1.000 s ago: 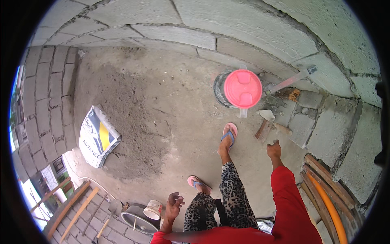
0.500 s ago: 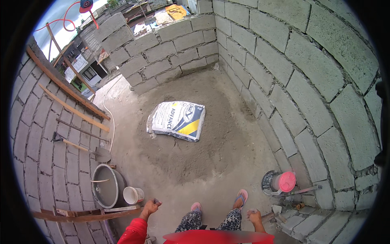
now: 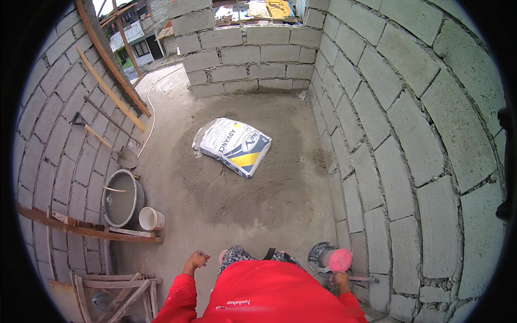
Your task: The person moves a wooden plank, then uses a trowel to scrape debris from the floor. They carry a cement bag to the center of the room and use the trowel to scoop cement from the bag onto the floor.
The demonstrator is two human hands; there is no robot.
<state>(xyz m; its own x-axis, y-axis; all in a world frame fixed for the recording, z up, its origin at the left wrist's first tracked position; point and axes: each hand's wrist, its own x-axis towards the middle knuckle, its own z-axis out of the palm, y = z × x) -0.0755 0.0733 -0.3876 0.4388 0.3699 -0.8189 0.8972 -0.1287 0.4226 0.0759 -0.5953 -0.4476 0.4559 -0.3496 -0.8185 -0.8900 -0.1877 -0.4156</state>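
My left hand (image 3: pixel 197 261) hangs in front of my body with its fingers curled in and grey at the tips; nothing shows in it. Low on the right, my right hand (image 3: pixel 339 280) is just below a pink-topped round container (image 3: pixel 340 260), whose dark, dirty basin (image 3: pixel 318 255) shows beside it. The fingers of that hand are too small to make out, and I cannot tell if it touches the container. Ahead, a white, blue and yellow cement bag (image 3: pixel 237 145) lies flat on a low heap of grey sand or mix (image 3: pixel 253 202).
A grey tub (image 3: pixel 139 198) of grey liquid and a white bucket (image 3: pixel 151 219) stand at left. A shovel (image 3: pixel 127 158) leans on the left block wall (image 3: pixel 89 156). Wooden boards (image 3: pixel 91 230) and a wooden frame (image 3: pixel 116 280) are nearer. Block walls rise ahead and right (image 3: pixel 398 177).
The view has shifted and my red-sleeved torso now fills the lower middle, covering most of my legs. My right hand has come closer to the pink-topped container. The bag has not moved.
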